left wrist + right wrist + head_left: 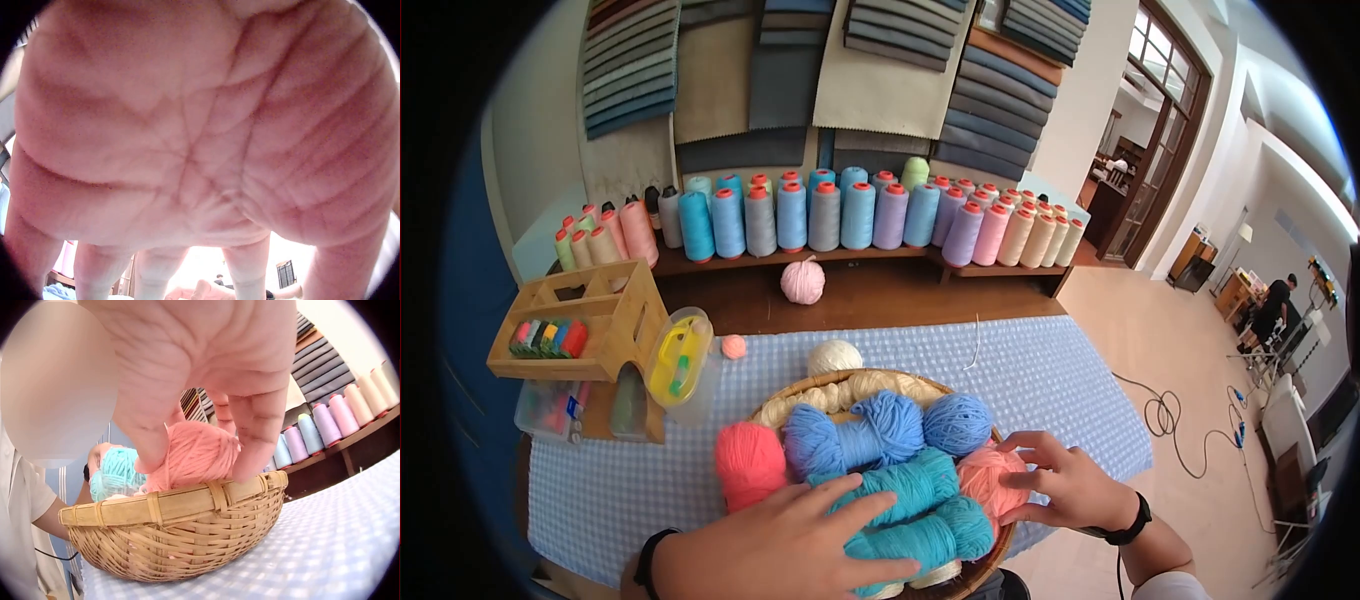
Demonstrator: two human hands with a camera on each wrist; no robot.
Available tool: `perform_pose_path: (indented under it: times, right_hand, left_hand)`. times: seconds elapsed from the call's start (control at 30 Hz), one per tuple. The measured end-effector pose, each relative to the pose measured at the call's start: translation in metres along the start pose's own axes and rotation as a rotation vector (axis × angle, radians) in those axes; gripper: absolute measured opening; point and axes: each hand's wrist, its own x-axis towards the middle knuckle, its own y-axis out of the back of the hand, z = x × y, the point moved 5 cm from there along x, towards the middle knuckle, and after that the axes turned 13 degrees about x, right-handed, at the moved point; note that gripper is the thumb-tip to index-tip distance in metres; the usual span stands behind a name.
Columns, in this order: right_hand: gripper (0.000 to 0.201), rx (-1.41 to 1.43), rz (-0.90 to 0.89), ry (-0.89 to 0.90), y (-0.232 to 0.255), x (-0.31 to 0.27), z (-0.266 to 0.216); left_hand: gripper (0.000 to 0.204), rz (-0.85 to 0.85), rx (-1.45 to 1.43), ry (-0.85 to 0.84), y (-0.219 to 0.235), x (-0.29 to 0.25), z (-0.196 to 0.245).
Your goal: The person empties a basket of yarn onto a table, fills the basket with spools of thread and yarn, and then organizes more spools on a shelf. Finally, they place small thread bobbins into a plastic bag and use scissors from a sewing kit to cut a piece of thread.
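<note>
Clock read from the basket's middle, with twelve straight ahead. Nearest, at seven, one left hand (770, 545), open, palm down, fingers long and spread across two teal skeins (920, 482) at six. At three, one right hand (1068, 490), curled, thumb and fingers gripping one salmon ball (988, 478) from both sides, just above the rim. That ball between two and three o'clock from the left hand, at nine from the right. Around each wrist, one dark band.

Beneath, one woven basket (175, 531) on a blue-checked cloth (620, 500). Inside also: one coral-red skein (750, 465) at nine, one blue skein (855, 435) at eleven, one blue ball (958, 424) at one, cream yarn (850, 393) along the rim at twelve, more at six, too hidden to count.

Just outside at eleven, one white ball (835, 356); at one, one pale strand (975, 345). Farther, between ten and eleven, one small peach ball (734, 346); at ten, one yellow-lined box (682, 360) and one wooden caddy (620, 325).

Beyond, at eleven, one pink ball (803, 281) below a shelf of thread cones (858, 215), too overlapped to count surely. Behind at twelve, hanging fabric swatches (890, 80). Farthest, at two, one person (1270, 310) in dark clothing.
</note>
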Motion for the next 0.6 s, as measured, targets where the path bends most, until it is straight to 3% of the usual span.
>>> perform_pose_path:
  times: [0.27,0.37,0.47,0.6]
  right_hand:
    - [0.047,-0.046,0.068,0.197,0.02,0.01,-0.005]
    - [0.041,0.104,0.175,0.153,0.036,0.014,0.009]
    - [0.017,0.089,0.232,-0.085,0.054,0.036,0.053]
    - [0.014,0.085,-0.038,-0.126,0.038,0.073,0.146]
  left_hand:
    - [0.05,0.003,0.001,-0.015,-0.001,-0.004,-0.003]
    - [0.053,0.004,0.002,-0.019,-0.001,-0.004,-0.004]
    - [0.056,-0.015,0.04,-0.021,0.002,-0.004,0.0]
    - [0.058,0.006,0.054,0.011,0.02,-0.008,0.003]
